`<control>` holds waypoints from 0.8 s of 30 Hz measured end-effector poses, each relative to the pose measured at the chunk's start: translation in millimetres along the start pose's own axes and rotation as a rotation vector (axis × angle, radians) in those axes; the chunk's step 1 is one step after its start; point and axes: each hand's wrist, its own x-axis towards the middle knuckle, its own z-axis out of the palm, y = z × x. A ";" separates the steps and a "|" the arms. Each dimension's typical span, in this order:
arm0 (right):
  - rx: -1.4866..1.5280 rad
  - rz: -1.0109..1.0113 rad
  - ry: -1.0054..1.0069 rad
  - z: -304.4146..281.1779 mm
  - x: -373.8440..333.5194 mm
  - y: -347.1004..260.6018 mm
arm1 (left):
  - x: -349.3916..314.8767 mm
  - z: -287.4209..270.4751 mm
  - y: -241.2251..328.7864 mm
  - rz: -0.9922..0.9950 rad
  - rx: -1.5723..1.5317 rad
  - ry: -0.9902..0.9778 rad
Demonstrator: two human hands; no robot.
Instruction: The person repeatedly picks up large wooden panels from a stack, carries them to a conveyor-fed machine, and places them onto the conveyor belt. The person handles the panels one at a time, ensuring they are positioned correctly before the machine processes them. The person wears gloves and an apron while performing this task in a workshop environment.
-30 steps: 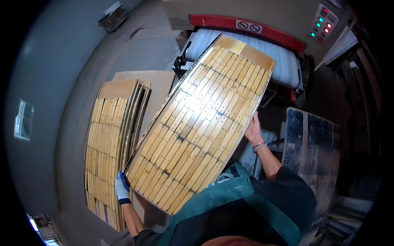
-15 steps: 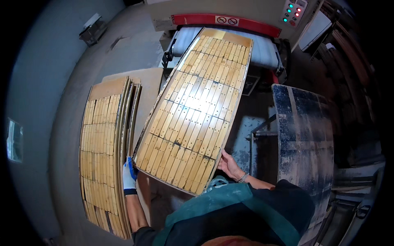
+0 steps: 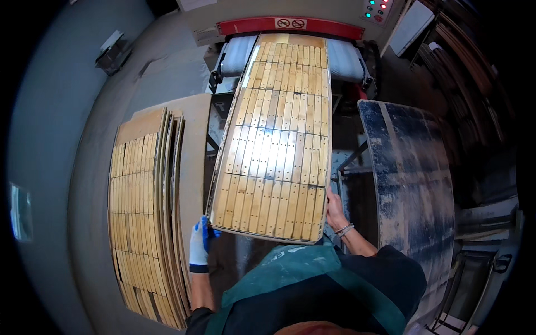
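Note:
A long panel faced with rows of yellowish, dotted wooden strips (image 3: 268, 111) stretches away in front of me, light glaring off its middle. Its far end lies over the pale conveyor belt (image 3: 343, 58) of a machine. My left hand (image 3: 199, 244), in a white and blue glove, is closed on the panel's near left corner. On the right edge near the close end, my bare right hand (image 3: 335, 212) holds the panel, its fingers partly hidden beneath. To the left stands a stack of similar panels (image 3: 134, 192), close beside my left forearm.
A red bar (image 3: 240, 27) crosses the machine above the belt, with a lit button panel (image 3: 376, 9) at its upper right. The stack rests on a tan board (image 3: 195, 114). At right stands a scuffed dark tabletop (image 3: 410, 173). Boards (image 3: 463, 72) lean at far right.
The panel has swung straighter in line with the belt and moved slightly forward, its near end shifting right and away from the stack. Both hands have moved along with it, still gripping.

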 end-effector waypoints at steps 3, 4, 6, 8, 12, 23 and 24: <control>-0.055 -0.044 0.069 5.0 -7.3 -5.6 | -6.4 7.8 1.5 -0.059 -0.112 -0.091; -0.084 -0.061 0.068 -0.3 -4.0 -6.1 | -10.2 10.1 -0.6 -0.064 -0.150 -0.128; -0.138 -0.111 0.076 -9.5 4.7 1.7 | -5.9 8.1 -9.8 -0.085 -0.228 -0.199; -0.215 -0.124 0.127 -12.4 15.5 8.6 | -1.6 4.1 -12.8 -0.050 -0.231 -0.231; -0.171 -0.157 0.123 -6.6 22.4 13.3 | -5.6 4.9 -12.2 -0.057 -0.273 -0.239; -0.137 -0.047 0.067 -13.9 -17.9 19.2 | -0.3 4.9 -28.6 -0.067 -0.357 -0.270; -0.134 -0.046 0.067 -15.1 -24.5 24.8 | 3.3 2.3 -33.3 -0.076 -0.356 -0.270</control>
